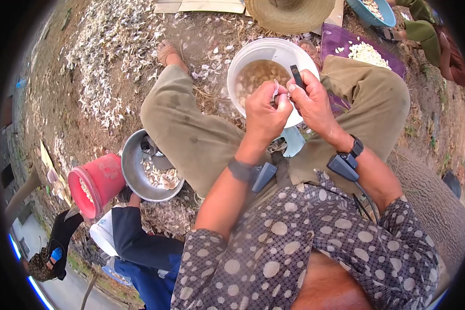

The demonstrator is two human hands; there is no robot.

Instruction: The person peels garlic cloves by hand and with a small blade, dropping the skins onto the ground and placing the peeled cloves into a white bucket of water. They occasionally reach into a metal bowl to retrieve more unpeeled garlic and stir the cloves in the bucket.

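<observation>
In the head view, the spotted shirt (274, 248) of the person lies closest, with the legs in olive trousers (191, 116) spread beyond it. The left hand (267, 111) is closed, its thumb and finger pinching a small pale piece (276, 89), mostly hidden. The right hand (313, 101) grips a black-handled tool (296, 76), its handle pointing up and its working end hidden among the fingers. Both hands are close together above the near side of a white bucket (292, 49), where pale pieces sit in brownish water (262, 72). Right of it, a white heap (368, 55) lies on a purple sheet (334, 37). A straw hat (289, 14) is beyond the bucket. To the left, a metal basin (132, 173) holding more pale pieces stands beside a tilted pink bucket (108, 178), and dry peelings (95, 67) litter the ground.
</observation>
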